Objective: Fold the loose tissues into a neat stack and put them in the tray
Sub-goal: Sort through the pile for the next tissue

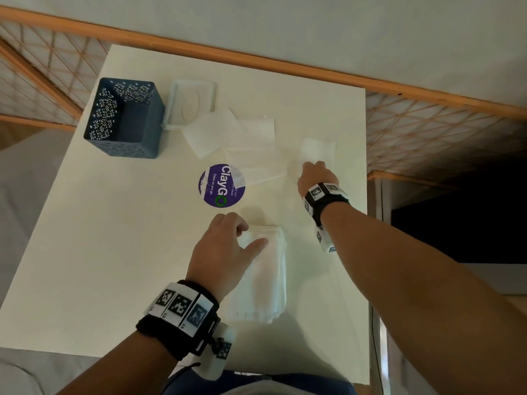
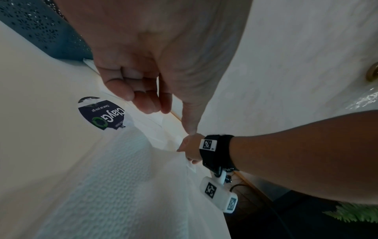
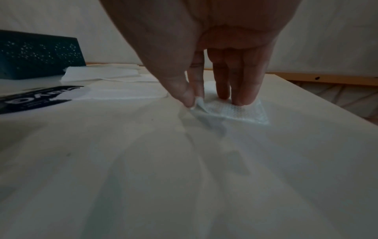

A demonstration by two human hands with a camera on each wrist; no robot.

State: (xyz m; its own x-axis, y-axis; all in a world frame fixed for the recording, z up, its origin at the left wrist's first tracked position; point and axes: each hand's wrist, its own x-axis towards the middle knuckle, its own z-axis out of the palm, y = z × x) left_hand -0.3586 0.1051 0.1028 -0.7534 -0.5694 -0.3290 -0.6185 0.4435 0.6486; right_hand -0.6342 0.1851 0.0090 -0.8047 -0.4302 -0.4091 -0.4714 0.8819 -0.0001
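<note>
We have a folded stack of tissues lying on the near part of the white table, so part of the job looks done. Our left hand sits at the far end of that stack with the fingers loosely bent and the thumb lying out across the top sheet; in the left wrist view the fingers hang curled and grip nothing, so we judge it is only steadying the pile.

Our right hand is stretched out to a single tissue lying alone toward the right edge of the table. In the right wrist view two fingers press down on the sheet while the thumb and forefinger pinch its near corner, which is curled up off the surface. We take this to be the start of picking up the next sheet.

Still left, as far as we can see: this sheet, plus a loose overlapping spread of tissues between the right hand and the containers, one of them partly covering the round purple sticker. We cannot count them exactly. The shallow white tray stands at the far side, touching the dark blue perforated box; a corner of the loose tissues overlaps its rim. Nothing folded lies in it yet, so the stack has not been moved there
</note>
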